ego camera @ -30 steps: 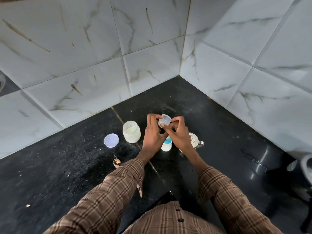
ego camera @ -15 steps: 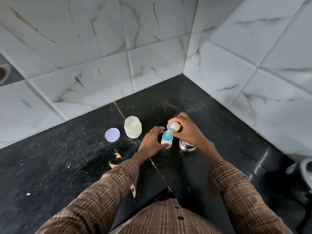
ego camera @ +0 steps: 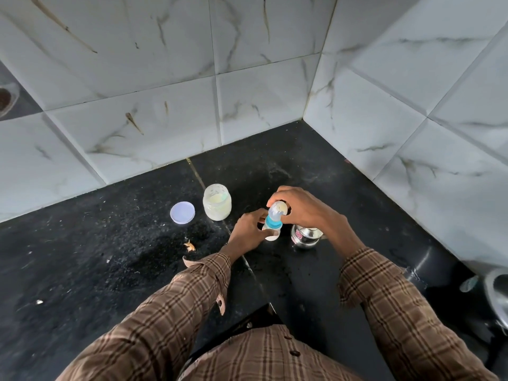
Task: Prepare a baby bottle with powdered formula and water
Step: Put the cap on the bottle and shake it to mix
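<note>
Baby bottle (ego camera: 272, 226): small, stood upright on the black table (ego camera: 110, 270), near the middle of the view, between the two hands. Body pale and translucent with a whitish layer at the base; blue collar ring (ego camera: 273, 223) around the neck; clear domed cap (ego camera: 277, 210) seated on top.

Left hand (ego camera: 247, 235): curled about the lower body of the bottle, fingers touching its side. Right hand (ego camera: 299, 207): arched over the top, fingertips pinching the domed cap.

Steel cup (ego camera: 305, 237): just beside the bottle on its right, partly under the right wrist, a small label on its wall.

Jar (ego camera: 217, 202): open, frosted, holding pale powder; stood to the left of the bottle, apart from it. Its round white lid (ego camera: 182, 212) lay flat just beside the jar on the left.

Brown scrap (ego camera: 189, 246): lay on the table in front of the jar.

Edges: marbled wall tiles (ego camera: 137, 105) met the table behind the jar and again along the right, forming a corner beyond the bottle. Open table surface ran wide to the left and toward the person; the right strip was narrower, with a metal vessel (ego camera: 497, 295) at the frame edge.
</note>
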